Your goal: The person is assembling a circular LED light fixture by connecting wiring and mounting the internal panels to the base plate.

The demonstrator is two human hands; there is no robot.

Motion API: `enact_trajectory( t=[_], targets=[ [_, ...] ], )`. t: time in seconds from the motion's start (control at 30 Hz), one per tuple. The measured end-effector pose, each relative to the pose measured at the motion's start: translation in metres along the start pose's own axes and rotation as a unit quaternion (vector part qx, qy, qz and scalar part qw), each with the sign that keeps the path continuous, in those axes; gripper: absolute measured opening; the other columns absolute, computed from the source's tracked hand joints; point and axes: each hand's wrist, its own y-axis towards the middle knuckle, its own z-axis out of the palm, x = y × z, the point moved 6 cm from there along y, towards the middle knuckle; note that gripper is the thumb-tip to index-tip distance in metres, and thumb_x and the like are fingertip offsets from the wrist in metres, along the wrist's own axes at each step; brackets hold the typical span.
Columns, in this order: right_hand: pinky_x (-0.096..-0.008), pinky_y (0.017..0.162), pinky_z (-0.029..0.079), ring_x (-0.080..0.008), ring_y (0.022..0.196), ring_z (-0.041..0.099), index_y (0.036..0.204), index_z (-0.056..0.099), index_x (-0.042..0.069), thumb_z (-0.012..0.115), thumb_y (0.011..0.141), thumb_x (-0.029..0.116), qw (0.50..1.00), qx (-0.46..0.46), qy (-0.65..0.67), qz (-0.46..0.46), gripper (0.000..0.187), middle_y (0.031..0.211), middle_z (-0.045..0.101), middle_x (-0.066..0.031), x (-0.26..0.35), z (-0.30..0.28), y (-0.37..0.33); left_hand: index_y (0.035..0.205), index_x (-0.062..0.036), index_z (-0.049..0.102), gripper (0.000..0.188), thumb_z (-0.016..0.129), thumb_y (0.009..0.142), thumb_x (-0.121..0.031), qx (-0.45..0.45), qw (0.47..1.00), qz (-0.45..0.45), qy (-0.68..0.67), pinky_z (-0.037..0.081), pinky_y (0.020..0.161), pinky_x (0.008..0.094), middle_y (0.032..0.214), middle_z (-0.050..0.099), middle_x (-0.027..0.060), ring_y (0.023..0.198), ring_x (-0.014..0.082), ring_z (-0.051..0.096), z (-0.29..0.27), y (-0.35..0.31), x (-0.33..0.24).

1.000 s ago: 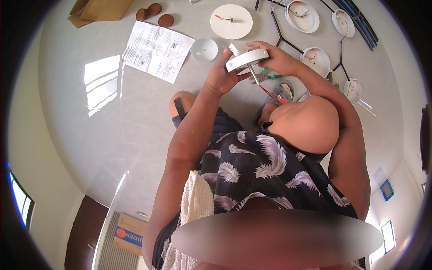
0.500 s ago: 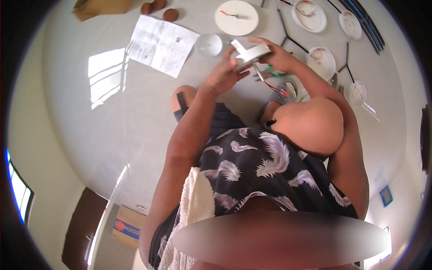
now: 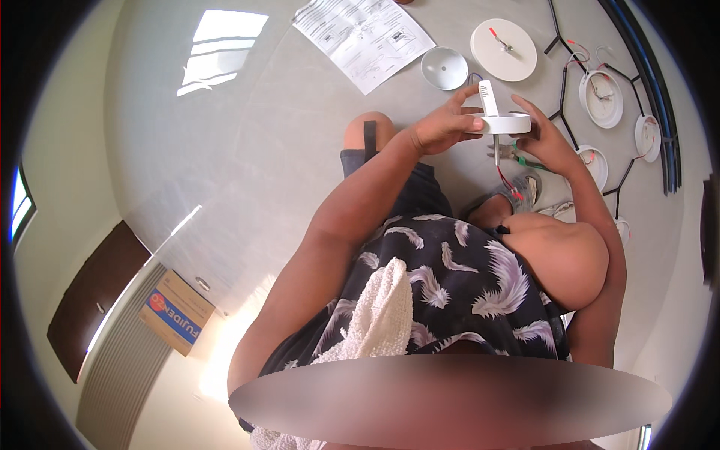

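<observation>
Both hands hold a round white light-fixture piece above the floor. My left hand grips its left edge, thumb on the rim. At the right edge is my right hand, thumb and fingers around the rim and index finger raised. A slotted white block stands up from the piece. Below it a thin metal rod hangs, with red and dark wires trailing from its end. Pliers with green handles lie on the floor just beyond the rod, partly hidden by my right hand.
A small white cup-shaped cover and a white disc with wires lie ahead, near a printed sheet. To the right are white round lamp heads on black branching rods, beside long black strips. A cardboard box stands back left.
The view has shifted, so things on the floor sit further right. The held piece has turned from tilted to nearly level, its rod now hanging straight down. Both hands keep hold.
</observation>
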Motion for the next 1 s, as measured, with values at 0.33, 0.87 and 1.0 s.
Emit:
enact_trajectory(
  t=[0.33,0.87,1.0],
  targets=[
    [-0.0285,0.086,0.043,-0.0177,0.098,0.055,0.137,0.038,0.012,0.055,0.079,0.010,0.985,0.034,-0.143,0.087,0.060,0.125,0.048,-0.0184,0.016,-0.043,-0.002,0.144,-0.0100,0.011,0.113,0.079,0.060,-0.044,-0.087,0.988,0.126,0.019,0.027,0.105,0.0483,0.137,0.031,0.0224,0.126,0.0349,0.034,-0.047,-0.072,-0.048],
    [-0.0339,0.094,0.042,-0.0268,0.117,0.050,0.129,0.045,0.003,0.056,0.076,0.013,0.932,0.119,-0.333,0.084,0.055,0.123,0.052,-0.0189,0.021,-0.005,0.089,0.140,-0.0120,0.028,0.091,0.074,0.067,-0.042,-0.280,0.921,0.268,-0.048,0.033,0.105,0.0482,0.135,0.040,0.0136,0.122,0.0365,0.042,-0.197,-0.186,-0.084],
    [-0.0351,0.092,0.042,-0.0306,0.112,0.053,0.127,0.047,0.003,0.059,0.074,0.020,0.903,0.174,-0.386,0.074,0.057,0.119,0.055,-0.0231,0.016,0.027,0.110,0.138,-0.0106,0.030,0.090,0.074,0.067,-0.042,-0.316,0.914,0.248,-0.056,0.034,0.104,0.0487,0.133,0.041,0.0142,0.121,0.0359,0.042,-0.222,-0.198,-0.077]
  ],
)
